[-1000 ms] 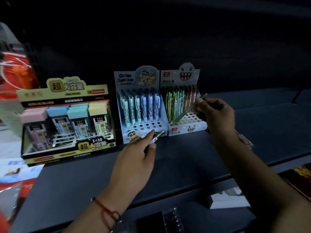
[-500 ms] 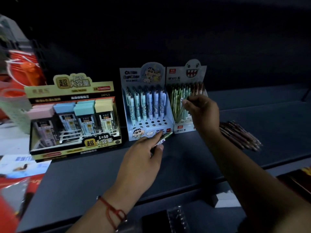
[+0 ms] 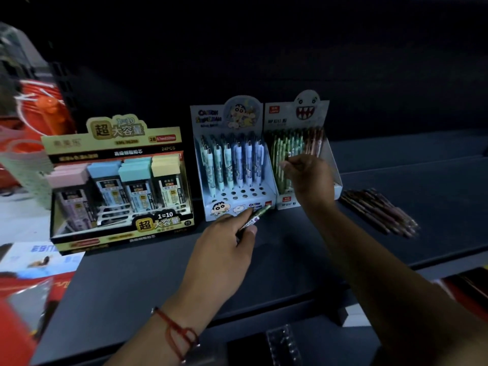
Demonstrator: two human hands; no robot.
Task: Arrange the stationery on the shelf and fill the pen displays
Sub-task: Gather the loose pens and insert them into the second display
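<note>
One green pen (image 3: 255, 217) pinched in left hand (image 3: 221, 249), tip toward ghost display (image 3: 303, 165); right hand (image 3: 309, 175) there, grip indiscernible

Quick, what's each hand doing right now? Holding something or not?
Left hand: holding a few pens, pinched between thumb and fingers.
Right hand: fingers curled at the green pens in the ghost-face display; whether it grips one cannot be told.

dim light, dark shelf (image 3: 290, 260), black back panel (image 3: 264, 48)
</note>
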